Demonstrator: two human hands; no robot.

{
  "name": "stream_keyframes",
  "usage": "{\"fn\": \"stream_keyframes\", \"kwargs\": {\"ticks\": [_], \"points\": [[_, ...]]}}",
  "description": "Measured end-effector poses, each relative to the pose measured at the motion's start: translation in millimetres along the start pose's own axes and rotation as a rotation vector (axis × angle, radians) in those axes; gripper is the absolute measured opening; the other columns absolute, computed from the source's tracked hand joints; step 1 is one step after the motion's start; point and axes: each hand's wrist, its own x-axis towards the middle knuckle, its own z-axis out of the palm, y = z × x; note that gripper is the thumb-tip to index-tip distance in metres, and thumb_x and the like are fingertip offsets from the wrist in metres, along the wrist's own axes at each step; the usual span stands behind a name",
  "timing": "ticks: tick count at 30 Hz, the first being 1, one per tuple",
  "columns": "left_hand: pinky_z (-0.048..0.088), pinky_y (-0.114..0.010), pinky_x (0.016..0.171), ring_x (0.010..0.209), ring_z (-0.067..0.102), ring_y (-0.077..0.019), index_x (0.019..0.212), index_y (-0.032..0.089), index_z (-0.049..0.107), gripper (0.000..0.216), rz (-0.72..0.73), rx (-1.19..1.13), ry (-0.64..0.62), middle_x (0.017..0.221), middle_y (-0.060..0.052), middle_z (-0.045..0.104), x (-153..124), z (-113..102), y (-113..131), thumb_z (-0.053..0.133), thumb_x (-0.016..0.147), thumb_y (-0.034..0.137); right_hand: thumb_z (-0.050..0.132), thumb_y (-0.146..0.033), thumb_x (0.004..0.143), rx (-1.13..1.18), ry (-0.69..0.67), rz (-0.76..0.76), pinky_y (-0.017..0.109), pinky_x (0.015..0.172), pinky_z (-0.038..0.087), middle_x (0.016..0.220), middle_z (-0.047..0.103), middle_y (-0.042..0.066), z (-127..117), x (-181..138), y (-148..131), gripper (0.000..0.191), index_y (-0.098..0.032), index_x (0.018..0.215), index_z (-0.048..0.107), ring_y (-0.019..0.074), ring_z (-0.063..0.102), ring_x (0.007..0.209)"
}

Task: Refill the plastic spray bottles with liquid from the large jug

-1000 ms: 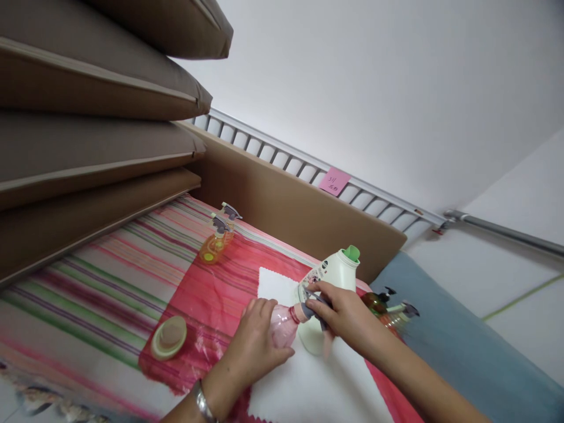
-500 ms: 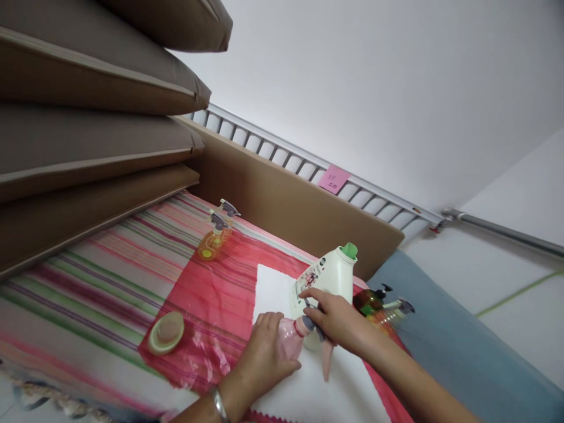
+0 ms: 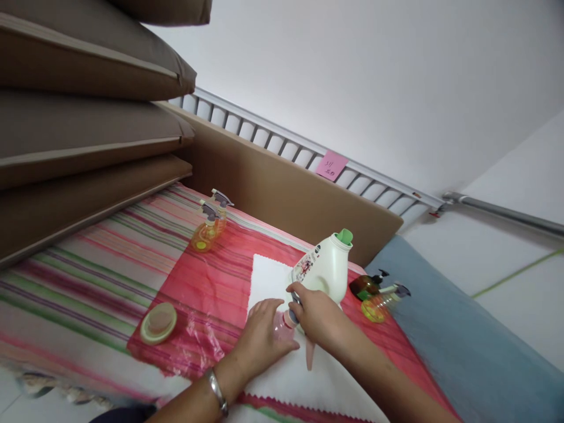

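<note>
- My left hand, low in the centre of the frame, has its fingers curled and clamped on the body of the pink bottle, the thumb on the near side.
- My right hand, just beside it, has its fingers closed over the grey spray head at the bottle's neck; the index finger lies along the top, and I cannot tell exactly where the thumb presses.
- One pink pointed piece sticks out below my right hand, towards the bottom of the frame.
- I hold one pink bottle, tilted, above one white cloth with a zigzag edge.
- One large pale jug stands right of centre, just behind my right hand, one green piece at its mouth.
- Two yellow spray bottles stand close together, left of centre.
- Two more bottles are at the right: one dark bottle with a black pump, one yellow-based bottle with a grey head.
- One round dish, a beige disc in it, sits lower left on the red sheet.
- One silver bracelet circles my left wrist.
- One pink note is at upper centre-right.
</note>
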Motion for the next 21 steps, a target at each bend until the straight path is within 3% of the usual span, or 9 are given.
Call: {"fn": "stream_keyframes", "kwargs": {"ticks": [3, 7, 10, 13, 18, 21], "points": [[0.042, -0.036, 0.088, 0.099, 0.055, -0.0227, 0.101, 0.021, 0.057, 0.036, 0.097, -0.078, 0.036, 0.102, -0.005, 0.063, 8.4, -1.5, 12.1, 0.072, 0.068, 0.025, 0.039, -0.019, 0.081, -0.007, -0.004, 0.007, 0.031, 0.063, 0.041, 0.09, 0.072, 0.015, 1.6, 0.3, -2.4, 0.038, -0.017, 0.115, 0.056, 0.0274, 0.066, 0.083], [0.044, -0.034, 0.077, 0.083, 0.058, -0.0207, 0.082, 0.019, 0.06, 0.011, 0.061, -0.087, 0.079, 0.083, -0.003, 0.064, 16.5, 1.9, 18.1, 0.067, 0.075, 0.022, 0.039, -0.02, 0.082, 0.022, -0.027, -0.004, 0.032, 0.065, 0.042, 0.093, 0.071, 0.016, -1.2, 3.0, -0.3, 0.039, -0.016, 0.117, 0.055, 0.0274, 0.066, 0.084], [0.043, -0.035, 0.077, 0.081, 0.058, -0.0216, 0.077, 0.019, 0.059, 0.013, 0.037, -0.053, 0.087, 0.078, -0.002, 0.063, 17.2, 3.4, 17.5, 0.07, 0.072, 0.024, 0.04, -0.034, 0.086, 0.089, -0.048, -0.031, 0.03, 0.068, 0.044, 0.095, 0.071, 0.011, -7.2, -2.9, 8.6, 0.039, -0.021, 0.119, 0.053, 0.0239, 0.066, 0.086], [0.039, -0.04, 0.09, 0.083, 0.059, -0.0209, 0.08, 0.019, 0.058, 0.016, 0.037, -0.047, 0.094, 0.079, -0.001, 0.064, 14.9, 2.7, 16.8, 0.071, 0.072, 0.024, 0.041, -0.047, 0.086, 0.205, -0.005, -0.02, 0.03, 0.069, 0.044, 0.088, 0.071, 0.004, -6.9, -21.0, 21.4, 0.043, -0.026, 0.122, 0.05, 0.0214, 0.066, 0.08], [0.03, -0.043, 0.101, 0.088, 0.06, -0.0204, 0.083, 0.02, 0.057, 0.021, 0.027, -0.053, 0.08, 0.084, 0.0, 0.066, 11.3, 2.0, 16.6, 0.073, 0.07, 0.021, 0.041, -0.05, 0.083, 0.368, 0.116, 0.088, 0.03, 0.06, 0.044, 0.064, 0.067, -0.001, 16.3, -53.3, 28.0, 0.04, -0.025, 0.111, 0.054, 0.0211, 0.064, 0.064], [0.032, -0.043, 0.1, 0.088, 0.06, -0.0209, 0.082, 0.021, 0.057, 0.018, 0.026, -0.045, 0.089, 0.084, 0.0, 0.065, 10.2, 2.2, 17.0, 0.071, 0.072, 0.023, 0.038, -0.048, 0.085, 0.41, 0.233, 0.081, 0.029, 0.06, 0.046, 0.064, 0.068, -0.001, 29.8, -57.8, 22.4, 0.037, -0.025, 0.108, 0.056, 0.0197, 0.064, 0.06]]}}
